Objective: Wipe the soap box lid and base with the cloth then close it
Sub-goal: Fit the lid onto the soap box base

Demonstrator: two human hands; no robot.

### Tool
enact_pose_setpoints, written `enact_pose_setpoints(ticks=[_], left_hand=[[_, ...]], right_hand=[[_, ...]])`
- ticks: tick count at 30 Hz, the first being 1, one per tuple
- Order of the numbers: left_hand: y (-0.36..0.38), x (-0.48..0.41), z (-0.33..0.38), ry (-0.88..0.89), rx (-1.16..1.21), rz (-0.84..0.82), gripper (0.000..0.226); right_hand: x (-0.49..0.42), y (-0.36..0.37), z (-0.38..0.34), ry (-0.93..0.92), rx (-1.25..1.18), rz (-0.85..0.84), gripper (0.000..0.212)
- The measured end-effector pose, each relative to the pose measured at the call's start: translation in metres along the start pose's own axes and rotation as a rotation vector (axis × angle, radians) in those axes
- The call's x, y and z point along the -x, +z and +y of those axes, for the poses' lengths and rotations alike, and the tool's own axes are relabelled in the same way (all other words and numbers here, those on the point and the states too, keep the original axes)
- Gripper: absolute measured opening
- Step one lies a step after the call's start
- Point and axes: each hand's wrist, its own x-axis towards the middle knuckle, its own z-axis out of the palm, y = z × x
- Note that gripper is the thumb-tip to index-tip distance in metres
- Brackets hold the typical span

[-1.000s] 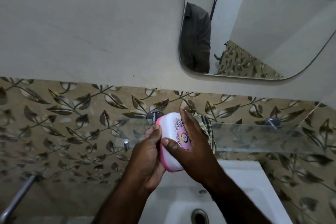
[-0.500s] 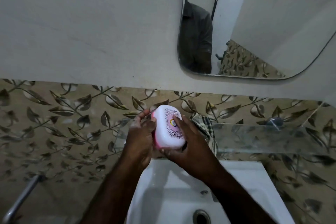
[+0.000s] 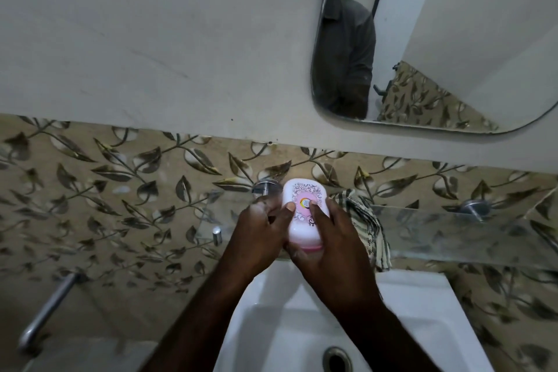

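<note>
The oval white-and-pink plastic soap box (image 3: 305, 220), its patterned lid (image 3: 305, 190) apparently seated on the pink base (image 3: 311, 248), is held above the far rim of the white ceramic sink (image 3: 422, 311), with its long axis running from the person toward the wall (image 3: 151, 39). The left hand (image 3: 259, 238) clasps its left long side, and the right hand (image 3: 329, 248) its right side and near end, a digit of each on the lid. The checked cloth (image 3: 367, 226) hangs beyond that rim, just right of the right hand.

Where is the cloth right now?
In the head view, the cloth lies on the glass shelf just right of the soap box, behind the right hand, its end hanging over the shelf edge above the sink.
</note>
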Motion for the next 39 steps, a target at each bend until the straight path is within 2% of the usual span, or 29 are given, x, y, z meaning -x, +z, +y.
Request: enact_pose_setpoints(ticks=[10,17,19,20,22,24,28,32,35,37,39], left_hand=[[0.008,0.000,-0.003,0.113,-0.128,-0.041,0.025],[0.009,0.000,-0.008,0.120,-0.136,0.035,0.022],[0.007,0.001,-0.010,0.120,-0.143,0.097,0.031],[0.006,0.001,-0.011,0.115,-0.141,0.128,0.036],[0.004,0.001,-0.014,0.091,-0.117,0.166,0.042],[0.004,0.001,-0.015,0.074,-0.088,0.180,0.043],[0.011,0.005,-0.010,0.101,0.000,0.219,0.034],[0.015,0.014,0.003,0.159,0.090,0.224,0.022],[0.020,0.026,0.017,0.194,0.168,0.210,0.021],[0.026,0.037,0.024,0.196,0.225,0.158,0.019],[0.035,0.052,0.029,0.202,0.224,0.066,0.024]], right_hand=[[0.000,0.000,0.011,0.033,-0.004,0.004,0.077],[0.001,-0.008,0.013,-0.026,-0.008,-0.086,0.084],[0.004,-0.015,0.016,-0.041,-0.102,-0.042,0.085],[0.005,-0.019,0.018,-0.036,-0.135,0.036,0.081],[-0.001,-0.028,0.029,0.004,-0.130,0.227,0.066],[-0.015,-0.039,0.042,0.121,-0.083,0.288,0.057],[-0.041,-0.048,0.063,0.317,0.009,0.059,0.052],[-0.050,-0.046,0.068,0.398,-0.143,0.047,0.040],[-0.045,-0.051,0.069,0.386,-0.359,0.169,0.025],[-0.032,-0.062,0.069,0.359,-0.557,0.222,0.026],[-0.014,-0.080,0.070,0.319,-0.687,0.204,0.033]])
